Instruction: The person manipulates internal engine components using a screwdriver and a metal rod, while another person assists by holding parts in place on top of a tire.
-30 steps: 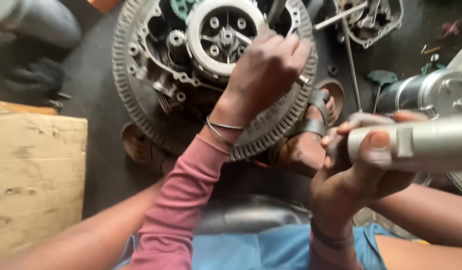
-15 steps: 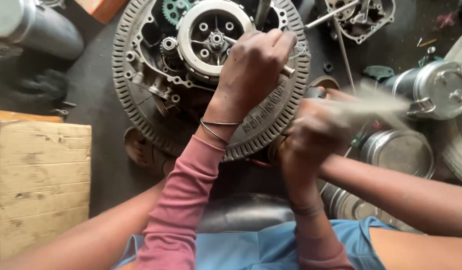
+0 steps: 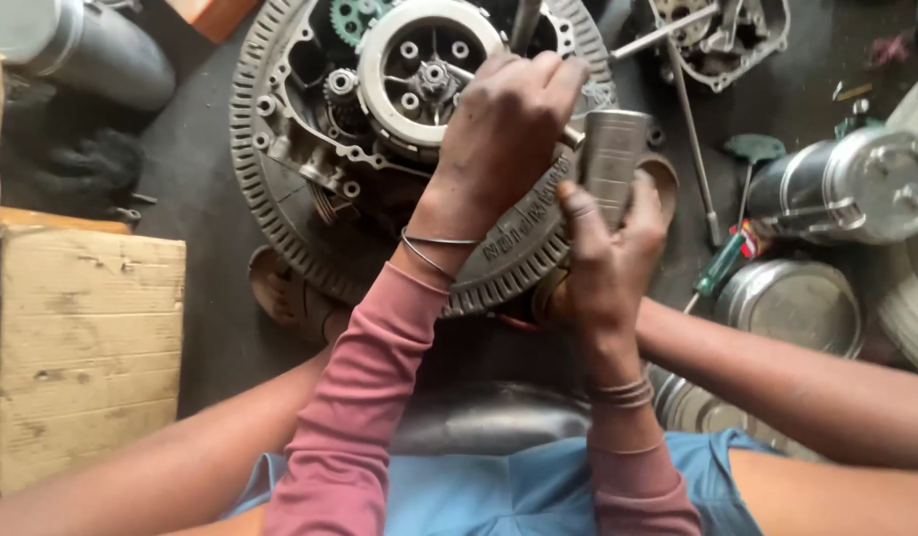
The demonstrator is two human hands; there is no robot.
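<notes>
- Since the earlier frames the right hand (image 3: pixel 603 263) has come in from the right side and now sits just beside the left hand (image 3: pixel 504 124); the metal cylinder (image 3: pixel 610 159) it carries is sharp now, not blurred.
- Right hand fingers wrapped closed round the grey metal cylinder, held upright, thumb up along its left side.
- Cylinder is over the lower right rim of the engine clutch housing (image 3: pixel 280 189), close to the left hand's knuckles.
- Left hand stayed on the housing, fingers curled down and closed over a thin metal rod (image 3: pixel 572 136) poking out to the right; grip itself hidden under the fingers.
- Round clutch plate (image 3: pixel 419 65) with bolt holes just left of the left hand.
- Floor around: cardboard box (image 3: pixel 82 347) on the left, green-handled screwdriver (image 3: pixel 722 263) and shiny steel pot (image 3: pixel 846 184) on the right.
</notes>
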